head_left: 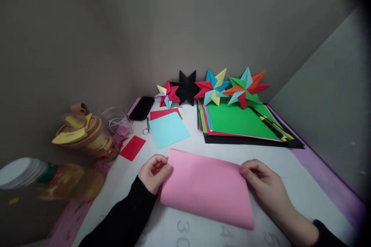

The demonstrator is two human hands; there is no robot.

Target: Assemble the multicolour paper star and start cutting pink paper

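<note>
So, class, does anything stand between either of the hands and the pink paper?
Nothing visible does: the left hand and right hand each pinch the pink paper near an upper corner. The light blue paper lies beyond it, not between.

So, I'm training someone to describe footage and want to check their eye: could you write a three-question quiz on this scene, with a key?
1. True or false: the left hand and right hand hold one black sheet.
2. Which lies on the green paper?
a) scissors
b) black-and-yellow tool
c) red card
3. Fill in: the second star from the left is ____.

Key: 1. False, it is a pink sheet. 2. b. 3. Black.
</note>
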